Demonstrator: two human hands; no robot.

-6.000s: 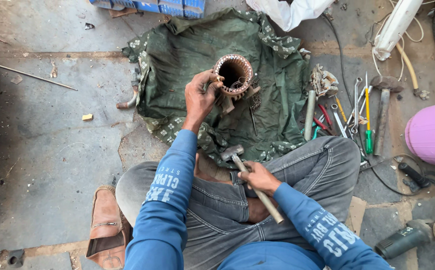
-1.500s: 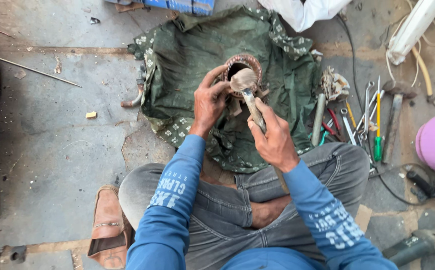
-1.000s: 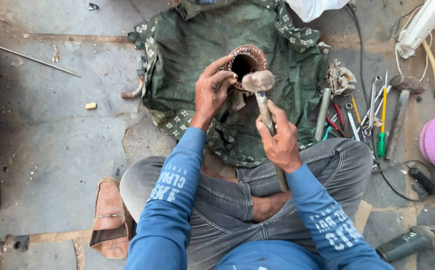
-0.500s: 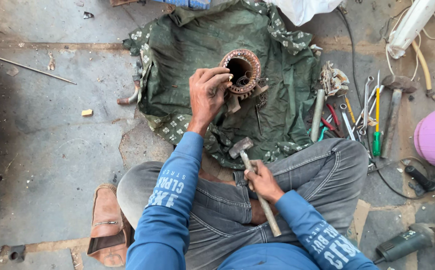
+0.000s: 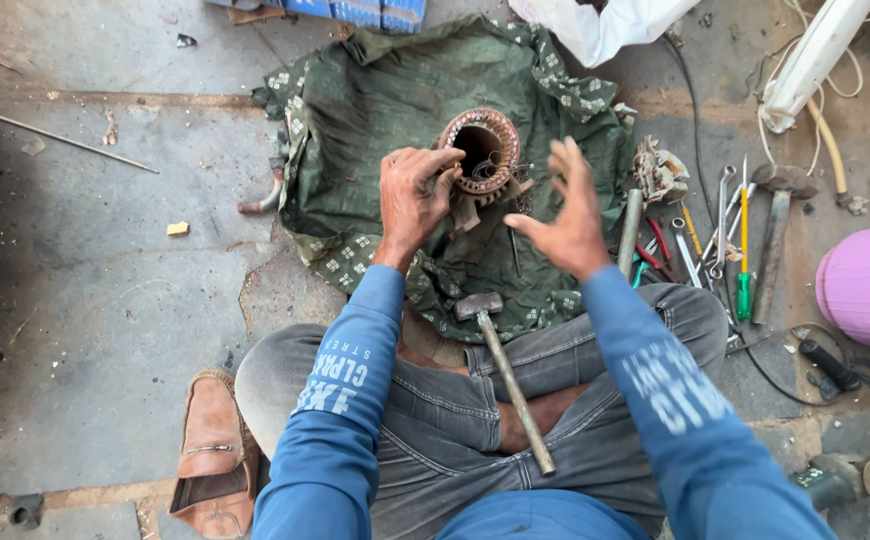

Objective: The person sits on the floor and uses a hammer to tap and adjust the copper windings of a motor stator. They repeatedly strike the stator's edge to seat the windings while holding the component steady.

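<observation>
My left hand [image 5: 413, 195] grips the rim of the round copper-wound motor stator [image 5: 482, 150], which sits near the middle of the green cloth [image 5: 375, 100] spread on the floor. My right hand [image 5: 567, 215] hovers just beside it, fingers spread and empty. The hammer [image 5: 507, 375] lies across my lap, its head at the cloth's near edge.

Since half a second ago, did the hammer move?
Yes. The hammer left the right hand and now lies on the person's lap, while that hand rose toward the round motor part on the green cloth.
</observation>
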